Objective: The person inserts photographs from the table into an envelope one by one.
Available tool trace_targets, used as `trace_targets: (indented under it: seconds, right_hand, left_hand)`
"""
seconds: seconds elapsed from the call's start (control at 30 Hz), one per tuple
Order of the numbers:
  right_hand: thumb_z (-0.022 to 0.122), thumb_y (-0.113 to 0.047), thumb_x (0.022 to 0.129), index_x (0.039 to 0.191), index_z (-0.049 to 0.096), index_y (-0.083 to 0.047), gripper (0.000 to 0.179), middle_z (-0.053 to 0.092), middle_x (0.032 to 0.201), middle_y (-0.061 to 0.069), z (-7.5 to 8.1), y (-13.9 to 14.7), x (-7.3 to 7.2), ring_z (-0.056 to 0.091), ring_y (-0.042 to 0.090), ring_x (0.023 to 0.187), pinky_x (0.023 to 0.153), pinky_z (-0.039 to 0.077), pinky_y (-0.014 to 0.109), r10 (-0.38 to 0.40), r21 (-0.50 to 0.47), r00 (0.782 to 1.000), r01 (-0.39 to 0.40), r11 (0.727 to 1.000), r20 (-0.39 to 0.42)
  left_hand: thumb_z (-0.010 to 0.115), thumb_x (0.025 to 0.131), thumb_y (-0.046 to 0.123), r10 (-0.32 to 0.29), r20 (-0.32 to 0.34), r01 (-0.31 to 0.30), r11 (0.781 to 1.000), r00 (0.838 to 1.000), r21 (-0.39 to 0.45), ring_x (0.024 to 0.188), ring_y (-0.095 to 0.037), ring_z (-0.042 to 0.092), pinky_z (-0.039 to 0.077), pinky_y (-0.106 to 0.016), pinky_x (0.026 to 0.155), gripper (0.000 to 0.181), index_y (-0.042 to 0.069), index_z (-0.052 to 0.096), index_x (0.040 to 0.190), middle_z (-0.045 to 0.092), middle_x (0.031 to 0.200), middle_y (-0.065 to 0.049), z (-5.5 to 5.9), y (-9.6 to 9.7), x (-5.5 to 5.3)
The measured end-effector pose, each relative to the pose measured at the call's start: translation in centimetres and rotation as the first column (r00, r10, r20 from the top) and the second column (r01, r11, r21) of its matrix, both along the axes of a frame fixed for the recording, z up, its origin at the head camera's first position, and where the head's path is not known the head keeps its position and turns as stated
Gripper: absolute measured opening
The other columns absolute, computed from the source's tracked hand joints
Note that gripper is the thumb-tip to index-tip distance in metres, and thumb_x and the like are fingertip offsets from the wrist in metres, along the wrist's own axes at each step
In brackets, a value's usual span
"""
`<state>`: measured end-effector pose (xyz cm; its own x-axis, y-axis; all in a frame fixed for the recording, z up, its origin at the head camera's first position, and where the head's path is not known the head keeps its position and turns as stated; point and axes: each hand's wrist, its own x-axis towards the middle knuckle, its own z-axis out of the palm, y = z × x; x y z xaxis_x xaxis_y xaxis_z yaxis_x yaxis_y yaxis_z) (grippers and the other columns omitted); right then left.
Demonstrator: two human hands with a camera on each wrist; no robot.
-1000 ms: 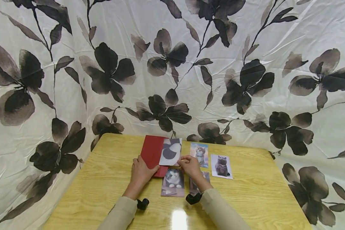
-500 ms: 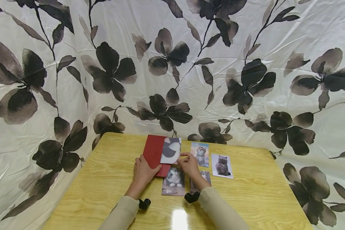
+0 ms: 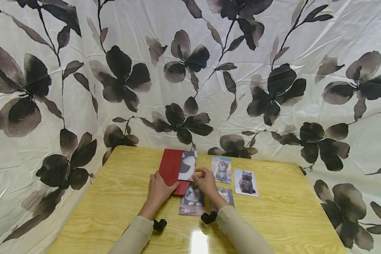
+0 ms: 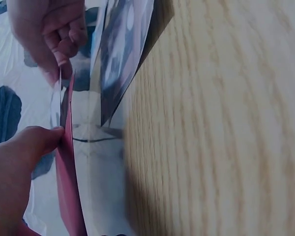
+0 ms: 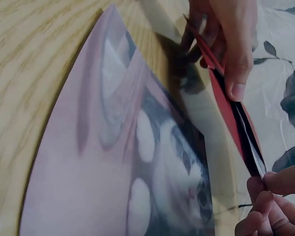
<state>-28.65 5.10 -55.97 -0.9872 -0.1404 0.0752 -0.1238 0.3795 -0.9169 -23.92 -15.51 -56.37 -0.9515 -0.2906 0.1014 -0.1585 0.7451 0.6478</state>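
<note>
A: Where was the photo (image 3: 188, 165) at that moment?

B: Partly inside the red envelope (image 3: 170, 170), which lay on the counter (image 3: 114, 197). The right hand (image 3: 205, 182) pinched the photo's near edge; the left hand (image 3: 159, 190) held the envelope's lower end, thumb curled onto it.

A: So both grips were closed on something?

B: Yes, the right grip on the photo, the left on the envelope.

A: What might have gone wrong from there?

B: The photo could probably have caught on the envelope's lip and buckled, since it went in at a slight slant. If the left hand slackened, the envelope might have slid away across the glossy counter.

A: Did the wrist views add anything?

B: The right wrist view showed the envelope (image 5: 231, 113) edge-on, its mouth parted by the left fingers (image 5: 236, 59), which the head view hid. Only the head view showed the other cat photos: two (image 3: 221, 169) (image 3: 246, 182) to the right, two (image 3: 193, 199) (image 3: 226, 194) partly under the wrists.
</note>
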Motion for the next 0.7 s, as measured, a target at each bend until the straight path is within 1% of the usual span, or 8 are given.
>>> trace_targets:
  seconds: [0.1, 0.17, 0.23, 0.37, 0.43, 0.53, 0.6, 0.7]
  right_hand:
    - [0.074, -0.011, 0.101, 0.127, 0.071, 0.001, 0.029, 0.076, 0.089, 0.013, 0.0, -0.4, 0.0, 0.072, 0.029, 0.076, 0.061, 0.052, 0.03, 0.004, -0.004, 1.0, -0.004, 1.0, 0.012]
    - [0.075, -0.01, 0.101, 0.127, 0.071, 0.001, 0.029, 0.076, 0.089, 0.013, 0.1, -0.6, 0.0, 0.072, 0.03, 0.076, 0.061, 0.051, 0.029, 0.008, -0.002, 1.0, -0.008, 1.0, 0.018]
    - [0.075, -0.01, 0.101, 0.126, 0.072, 0.002, 0.029, 0.076, 0.089, 0.014, 0.1, -0.9, -0.1, 0.071, 0.027, 0.073, 0.06, 0.05, 0.029, 0.007, -0.003, 1.0, -0.007, 1.0, 0.019]
    - [0.076, -0.01, 0.1, 0.126, 0.072, 0.002, 0.029, 0.074, 0.087, 0.013, 0.1, -1.6, -0.3, 0.063, 0.014, 0.067, 0.059, 0.048, 0.027, 0.005, -0.005, 1.0, -0.005, 1.0, 0.021]
    - [0.076, -0.011, 0.1, 0.126, 0.073, 0.001, 0.029, 0.073, 0.087, 0.011, 0.1, -1.8, -0.3, 0.061, 0.011, 0.067, 0.059, 0.048, 0.026, 0.005, -0.011, 0.999, -0.004, 1.0, 0.034]
    - [0.076, -0.01, 0.1, 0.125, 0.073, 0.001, 0.028, 0.074, 0.086, 0.009, 0.0, -2.0, -0.4, 0.062, 0.01, 0.068, 0.06, 0.048, 0.025, 0.008, -0.015, 0.999, -0.008, 1.0, 0.047]
    - [0.076, -0.009, 0.099, 0.126, 0.073, 0.002, 0.029, 0.074, 0.085, 0.008, -0.1, -2.1, -0.4, 0.063, 0.011, 0.068, 0.06, 0.048, 0.025, 0.011, -0.014, 0.999, -0.011, 1.0, 0.048]
    - [0.076, -0.009, 0.099, 0.127, 0.073, 0.002, 0.03, 0.073, 0.085, 0.007, 0.0, -2.3, -0.4, 0.064, 0.013, 0.07, 0.062, 0.05, 0.027, 0.017, 0.007, 0.999, -0.017, 1.0, 0.036]
  left_hand:
    - [0.091, 0.082, 0.047, -0.012, 0.008, 0.012, 1.0, 1.0, 0.012, 0.112, -0.045, 0.055, 0.051, -0.056, 0.1, 0.1, -0.017, 0.041, 0.141, 0.049, 0.125, -0.034, -0.1, 0.1, 0.1]
    - [0.091, 0.083, 0.047, -0.017, 0.014, 0.016, 1.0, 1.0, 0.019, 0.113, -0.045, 0.055, 0.051, -0.057, 0.1, 0.102, -0.018, 0.04, 0.143, 0.049, 0.127, -0.034, -0.2, 0.1, 0.2]
    - [0.09, 0.083, 0.047, -0.018, 0.015, 0.018, 1.0, 1.0, 0.025, 0.113, -0.045, 0.055, 0.051, -0.057, 0.1, 0.102, -0.017, 0.04, 0.144, 0.048, 0.128, -0.034, -0.2, 0.1, 0.3]
    - [0.09, 0.083, 0.047, -0.014, 0.009, 0.014, 0.999, 1.0, 0.034, 0.114, -0.046, 0.054, 0.051, -0.057, 0.101, 0.102, -0.016, 0.039, 0.145, 0.048, 0.129, -0.034, 0.0, 0.0, 0.3]
    - [0.091, 0.083, 0.046, -0.012, 0.01, 0.012, 0.999, 1.0, 0.041, 0.114, -0.045, 0.054, 0.051, -0.057, 0.1, 0.101, -0.016, 0.04, 0.145, 0.048, 0.128, -0.033, 0.0, 0.0, 0.3]
    - [0.091, 0.082, 0.046, -0.012, 0.008, 0.012, 0.998, 1.0, 0.056, 0.113, -0.045, 0.054, 0.051, -0.057, 0.099, 0.101, -0.016, 0.041, 0.144, 0.049, 0.127, -0.033, 0.2, 0.1, 0.3]
    - [0.091, 0.082, 0.047, -0.016, 0.005, 0.016, 0.998, 1.0, 0.054, 0.111, -0.044, 0.055, 0.052, -0.057, 0.098, 0.1, -0.017, 0.042, 0.142, 0.049, 0.126, -0.033, 0.2, 0.1, 0.3]
    - [0.09, 0.082, 0.048, -0.022, 0.0, 0.022, 0.999, 1.0, 0.048, 0.108, -0.044, 0.056, 0.052, -0.057, 0.096, 0.1, -0.018, 0.042, 0.141, 0.049, 0.124, -0.033, 0.3, 0.2, 0.2]
